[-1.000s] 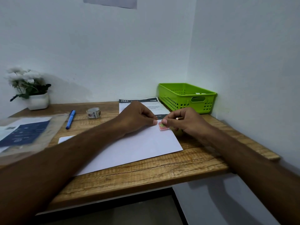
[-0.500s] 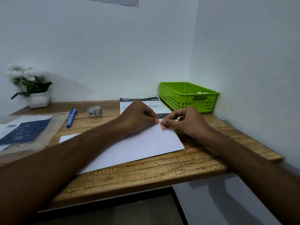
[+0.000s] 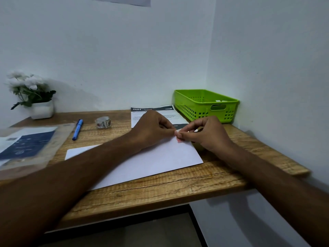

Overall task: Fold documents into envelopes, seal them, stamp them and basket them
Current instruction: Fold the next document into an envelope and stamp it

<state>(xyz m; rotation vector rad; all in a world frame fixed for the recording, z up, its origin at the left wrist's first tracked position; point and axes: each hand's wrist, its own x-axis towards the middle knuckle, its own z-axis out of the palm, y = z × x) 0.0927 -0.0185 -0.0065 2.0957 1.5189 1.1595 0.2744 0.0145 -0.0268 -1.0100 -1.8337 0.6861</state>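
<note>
A white envelope (image 3: 160,161) lies flat on the wooden desk (image 3: 178,186). At its far right corner sits a small red stamp (image 3: 179,139). My left hand (image 3: 151,129) and my right hand (image 3: 208,134) meet over that corner. Fingertips of both hands pinch the stamp, which is mostly hidden under them. A printed document (image 3: 154,113) lies behind the hands. A green basket (image 3: 206,106) stands in the corner at the far right, with a bit of white paper showing inside.
A roll of stamps or tape (image 3: 103,122) and a blue pen (image 3: 77,129) lie at mid-left. A clear sleeve with dark blue papers (image 3: 26,147) sits on the left edge. A white flower pot (image 3: 41,109) stands at the far left. Walls close the back and right.
The stamp was plainly visible on the envelope corner a second ago; now both hands' fingertips have closed over it and it is mostly covered. The arms have barely moved.
</note>
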